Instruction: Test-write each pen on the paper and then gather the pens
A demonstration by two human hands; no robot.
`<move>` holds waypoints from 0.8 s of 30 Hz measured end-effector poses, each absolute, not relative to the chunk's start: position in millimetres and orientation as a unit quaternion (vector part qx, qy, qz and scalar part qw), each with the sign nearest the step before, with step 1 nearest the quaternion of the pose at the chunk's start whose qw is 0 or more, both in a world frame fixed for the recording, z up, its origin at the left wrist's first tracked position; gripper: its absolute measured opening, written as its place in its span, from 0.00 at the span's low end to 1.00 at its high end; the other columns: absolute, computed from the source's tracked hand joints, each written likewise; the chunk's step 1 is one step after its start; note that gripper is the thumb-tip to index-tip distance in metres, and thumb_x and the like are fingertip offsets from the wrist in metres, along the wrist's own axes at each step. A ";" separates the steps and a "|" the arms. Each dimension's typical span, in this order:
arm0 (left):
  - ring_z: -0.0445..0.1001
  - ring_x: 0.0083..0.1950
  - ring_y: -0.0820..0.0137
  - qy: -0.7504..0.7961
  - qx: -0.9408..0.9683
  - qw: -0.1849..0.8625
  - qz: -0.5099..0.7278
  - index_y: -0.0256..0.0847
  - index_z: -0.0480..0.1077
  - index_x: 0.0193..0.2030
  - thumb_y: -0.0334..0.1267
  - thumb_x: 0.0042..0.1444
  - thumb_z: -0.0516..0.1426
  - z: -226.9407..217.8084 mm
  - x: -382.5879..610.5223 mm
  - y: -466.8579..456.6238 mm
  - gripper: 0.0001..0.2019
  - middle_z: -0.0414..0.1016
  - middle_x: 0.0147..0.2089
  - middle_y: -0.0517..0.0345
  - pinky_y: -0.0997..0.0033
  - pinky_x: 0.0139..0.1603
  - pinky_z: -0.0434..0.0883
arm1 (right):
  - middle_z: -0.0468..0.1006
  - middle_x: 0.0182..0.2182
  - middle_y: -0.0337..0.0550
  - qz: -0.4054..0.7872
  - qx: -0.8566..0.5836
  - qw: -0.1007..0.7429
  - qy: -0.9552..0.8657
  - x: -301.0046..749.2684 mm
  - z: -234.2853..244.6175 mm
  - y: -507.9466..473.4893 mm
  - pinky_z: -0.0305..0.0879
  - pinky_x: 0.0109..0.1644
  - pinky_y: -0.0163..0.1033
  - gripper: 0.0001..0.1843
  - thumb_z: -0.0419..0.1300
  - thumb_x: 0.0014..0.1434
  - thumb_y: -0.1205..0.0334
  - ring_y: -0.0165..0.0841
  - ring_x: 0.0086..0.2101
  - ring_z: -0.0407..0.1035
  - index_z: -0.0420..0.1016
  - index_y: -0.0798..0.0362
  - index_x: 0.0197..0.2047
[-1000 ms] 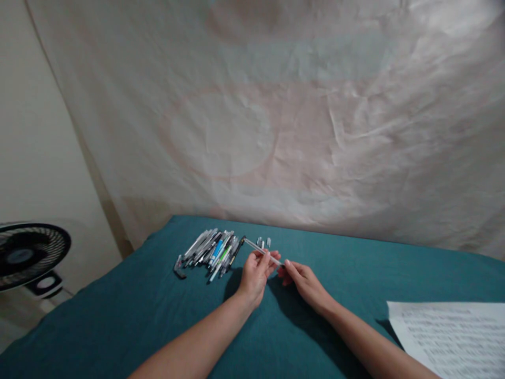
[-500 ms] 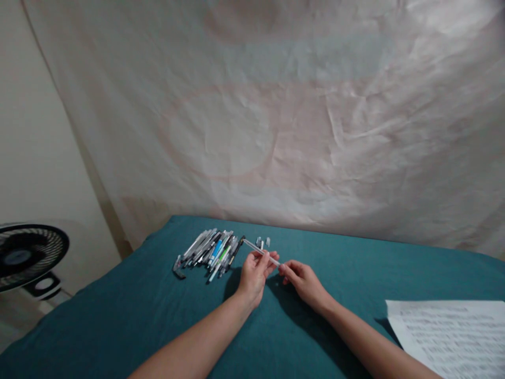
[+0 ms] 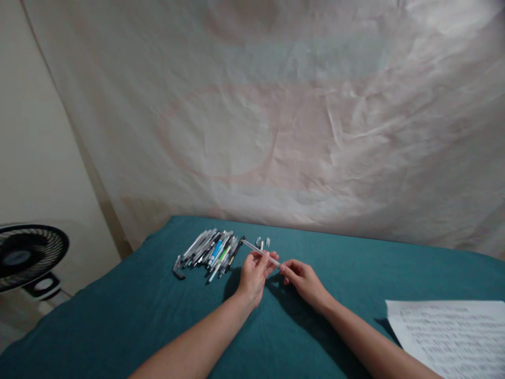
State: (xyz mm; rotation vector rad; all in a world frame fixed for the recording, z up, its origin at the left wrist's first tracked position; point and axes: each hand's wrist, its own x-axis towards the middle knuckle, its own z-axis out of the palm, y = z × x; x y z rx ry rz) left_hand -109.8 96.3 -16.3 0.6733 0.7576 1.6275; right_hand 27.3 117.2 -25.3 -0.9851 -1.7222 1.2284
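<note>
A slim, clear pen (image 3: pixel 252 246) is held slantwise above the table, its far end pointing up and left. My left hand (image 3: pixel 254 275) is closed around its middle, thumb on top. At the pen's near right end, the fingertips of my right hand (image 3: pixel 303 281) are pinched together on it. Just left of my left hand lies a pile of pens (image 3: pixel 215 252), mostly clear, black and white, with blue and green ones among them. Small clear pen caps (image 3: pixel 268 241) rest on the cloth beyond my left hand.
A dark green cloth (image 3: pixel 138 316) covers the table. At the right lies a sheet of paper (image 3: pixel 445 337) with lines of writing. A black fan (image 3: pixel 31 258) stands off the left edge. Behind the table hangs a wrinkled pale sheet (image 3: pixel 300 131).
</note>
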 end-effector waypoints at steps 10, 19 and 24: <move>0.73 0.41 0.67 0.320 0.285 0.579 0.693 0.36 0.61 0.35 0.35 0.48 0.60 -17.5 -110.3 96.9 0.11 0.73 0.37 0.52 0.60 0.48 0.68 | 0.68 0.19 0.37 0.478 -0.386 0.396 -0.682 27.4 -27.8 117.9 0.58 0.27 0.31 0.23 0.53 0.51 0.43 0.27 0.22 0.62 0.69 0.57 0.29; 0.74 0.40 0.67 0.331 0.289 0.571 0.693 0.36 0.61 0.35 0.34 0.49 0.59 -17.0 -109.7 97.2 0.10 0.74 0.36 0.52 0.60 0.47 0.68 | 0.69 0.21 0.38 0.478 -0.385 0.396 -0.683 26.1 -27.7 117.2 0.58 0.26 0.32 0.23 0.51 0.53 0.44 0.27 0.22 0.62 0.70 0.58 0.28; 0.73 0.41 0.67 0.333 0.287 0.566 0.698 0.37 0.61 0.35 0.35 0.48 0.59 -18.1 -111.1 99.2 0.10 0.74 0.37 0.52 0.60 0.48 0.68 | 0.69 0.21 0.37 0.478 -0.385 0.416 -0.671 26.6 -29.7 117.5 0.58 0.26 0.32 0.19 0.56 0.50 0.47 0.27 0.21 0.62 0.70 0.56 0.31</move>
